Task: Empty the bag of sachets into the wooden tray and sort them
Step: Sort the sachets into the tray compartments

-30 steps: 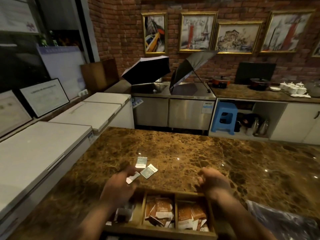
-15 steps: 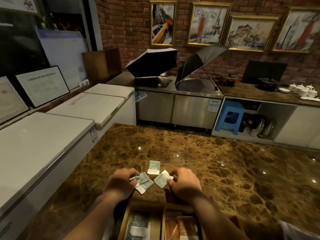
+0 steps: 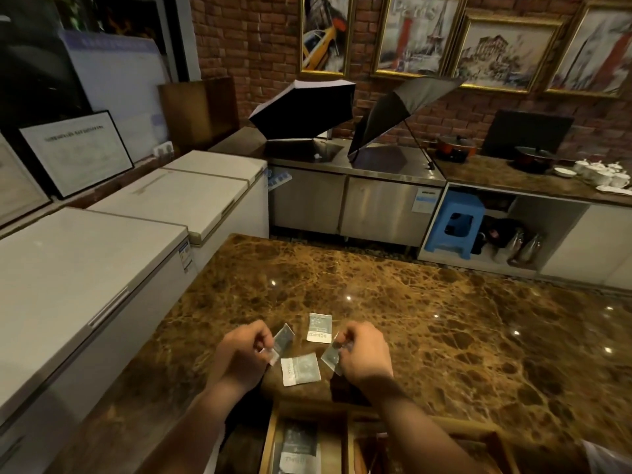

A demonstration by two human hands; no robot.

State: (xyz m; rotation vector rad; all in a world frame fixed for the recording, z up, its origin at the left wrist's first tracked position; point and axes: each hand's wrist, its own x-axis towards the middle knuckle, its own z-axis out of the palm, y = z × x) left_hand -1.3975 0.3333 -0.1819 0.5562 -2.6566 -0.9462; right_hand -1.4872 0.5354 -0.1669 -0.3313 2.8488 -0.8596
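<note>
both hands now off the wooden tray (image 3: 270, 436) — left hand (image 3: 244, 354) and right hand (image 3: 364, 350) each pinch a stray sachet (image 3: 284, 338) off the counter (image 3: 444, 319), two more lying at 12 o'clock of the tray — strays heading back for sorting.

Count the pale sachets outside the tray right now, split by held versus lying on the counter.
Held in left hand: 1 sachet
Held in right hand: 1 sachet
Lying on counter: 2 sachets
Total: 4

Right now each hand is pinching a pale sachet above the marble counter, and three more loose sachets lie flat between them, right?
Not quite: the head view shows two loose sachets on the marble counter, not three, one farther off, one nearer. The left hand and right hand each do pinch a pale sachet.
</note>
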